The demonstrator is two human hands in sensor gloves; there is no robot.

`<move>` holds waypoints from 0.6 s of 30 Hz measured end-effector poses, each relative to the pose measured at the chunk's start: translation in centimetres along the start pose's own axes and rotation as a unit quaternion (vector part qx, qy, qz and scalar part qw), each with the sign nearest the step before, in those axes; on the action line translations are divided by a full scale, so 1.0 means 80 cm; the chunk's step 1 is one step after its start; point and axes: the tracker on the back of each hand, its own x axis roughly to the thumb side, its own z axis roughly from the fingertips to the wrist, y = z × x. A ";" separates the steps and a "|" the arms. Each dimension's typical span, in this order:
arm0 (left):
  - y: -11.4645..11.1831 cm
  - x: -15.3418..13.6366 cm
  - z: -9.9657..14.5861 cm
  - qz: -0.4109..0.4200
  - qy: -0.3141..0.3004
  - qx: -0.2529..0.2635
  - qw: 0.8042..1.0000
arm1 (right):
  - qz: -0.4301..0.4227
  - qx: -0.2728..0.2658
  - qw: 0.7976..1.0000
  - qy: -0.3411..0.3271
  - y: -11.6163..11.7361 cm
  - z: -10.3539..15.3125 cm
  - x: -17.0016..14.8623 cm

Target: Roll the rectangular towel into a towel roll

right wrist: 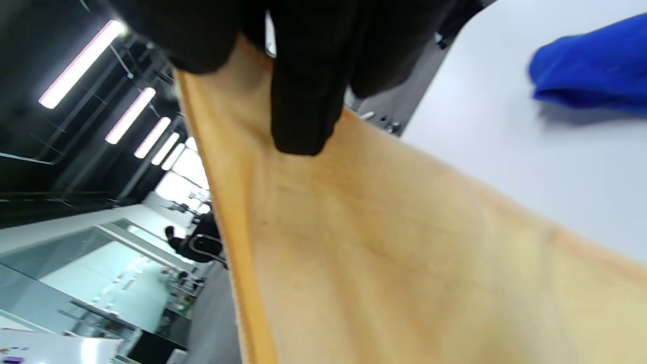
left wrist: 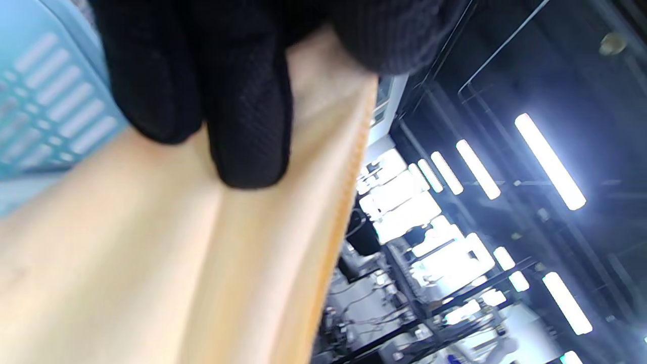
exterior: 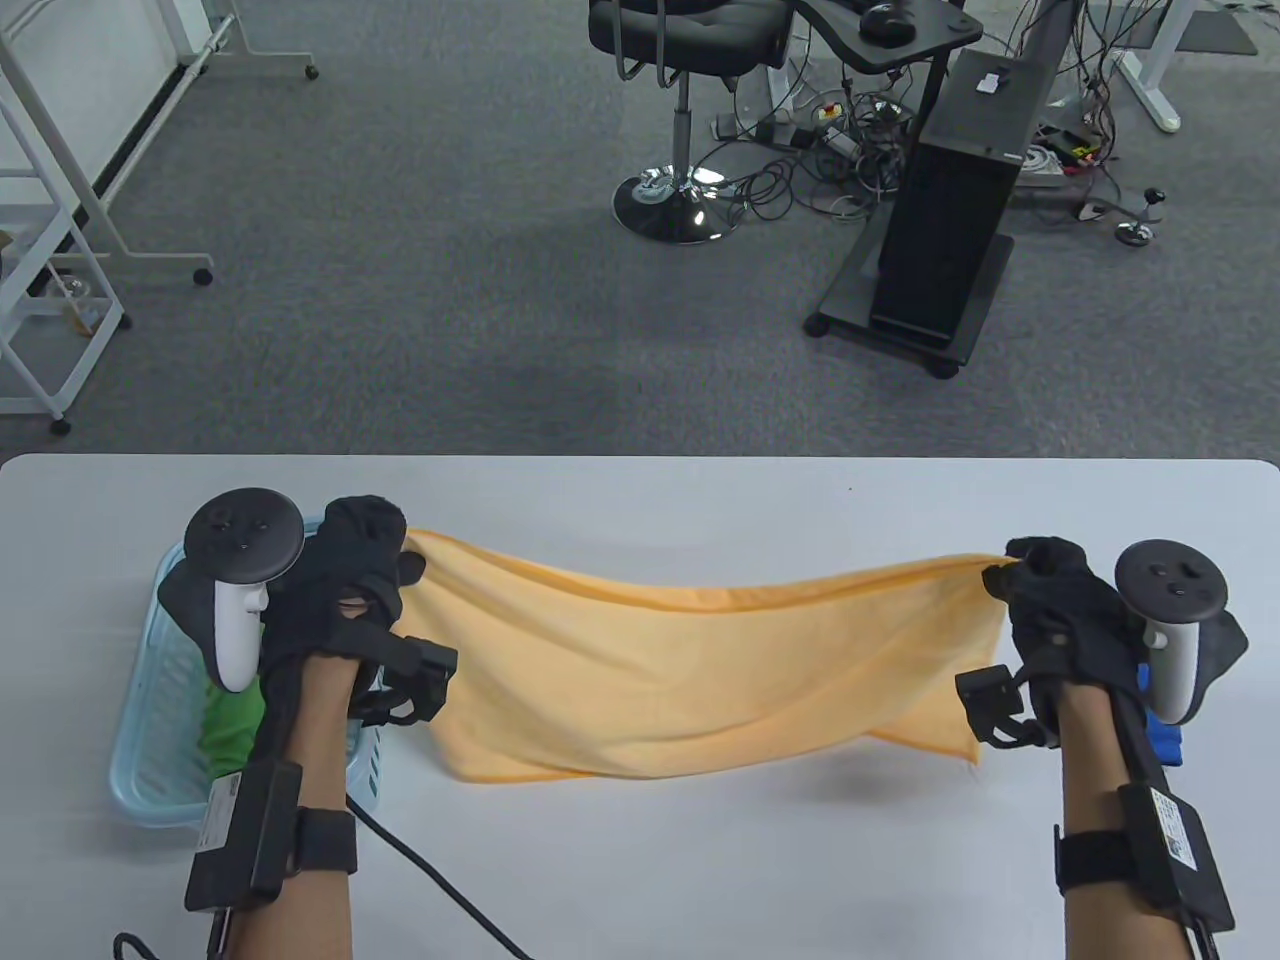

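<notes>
table view: a pale grey table [exterior: 640,880] fills the near half, with grey carpet beyond it, a black swivel chair [exterior: 685,60] at the far middle, a black cabinet on castors [exterior: 945,230] at the far right among tangled cables, and white frames at the far left. the orange towel [exterior: 700,670] hangs stretched between the two hands, its top edge sagging in the middle and its lower edge draping toward the table. the left hand [exterior: 355,580] is raised at the left, fingers curled round the towel's left top corner; the right hand [exterior: 1060,600] pinches the right top corner. a light blue basket [exterior: 150,720] sits at the left under the left forearm with something green inside, and a blue cloth [exterior: 1165,735] lies just beside the right wrist. the near middle of the table is bare, right out to its rounded far corners.

left wrist view — blurred and tilted: black fingers [left wrist: 247,121] press on the towel [left wrist: 151,263] near its stitched edge, the basket wall [left wrist: 40,91] at the left, ceiling lights at the right.

right wrist view: gloved fingers [right wrist: 308,91] clamp the towel [right wrist: 404,253] at its corner — the blue cloth [right wrist: 591,71] rests on the table [right wrist: 480,131] at the right.
</notes>
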 end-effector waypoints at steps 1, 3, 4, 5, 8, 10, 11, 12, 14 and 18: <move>0.001 0.003 -0.004 0.022 -0.009 0.005 1.000 | -0.009 -0.003 1.000 -0.010 -0.001 -0.002 0.005; 0.006 0.008 -0.009 0.064 -0.030 0.014 0.997 | -0.027 -0.025 0.999 -0.039 -0.005 -0.004 0.016; 0.011 0.010 -0.013 0.089 -0.052 0.015 0.994 | -0.032 -0.040 0.997 -0.057 -0.010 -0.004 0.022; 0.016 0.010 -0.014 0.107 -0.069 0.007 0.992 | -0.030 -0.049 0.996 -0.068 -0.015 -0.003 0.027; 0.027 -0.002 -0.012 0.173 -0.105 -0.015 0.979 | -0.007 -0.071 0.993 -0.093 -0.032 0.003 0.030; 0.033 -0.016 -0.007 0.195 -0.114 -0.018 0.974 | -0.014 -0.084 0.992 -0.095 -0.042 0.009 0.022; 0.035 -0.026 -0.002 0.188 -0.112 -0.015 0.976 | -0.018 -0.081 0.993 -0.080 -0.047 0.012 0.011; 0.036 -0.035 0.003 0.169 -0.106 -0.011 0.980 | -0.016 -0.075 0.995 -0.063 -0.049 0.016 0.003; 0.034 -0.055 0.018 0.091 -0.102 -0.019 0.990 | -0.006 -0.057 0.998 -0.037 -0.053 0.024 -0.030; 0.027 -0.084 0.045 -0.080 -0.070 0.003 0.994 | 0.011 -0.025 1.000 0.004 -0.051 0.039 -0.083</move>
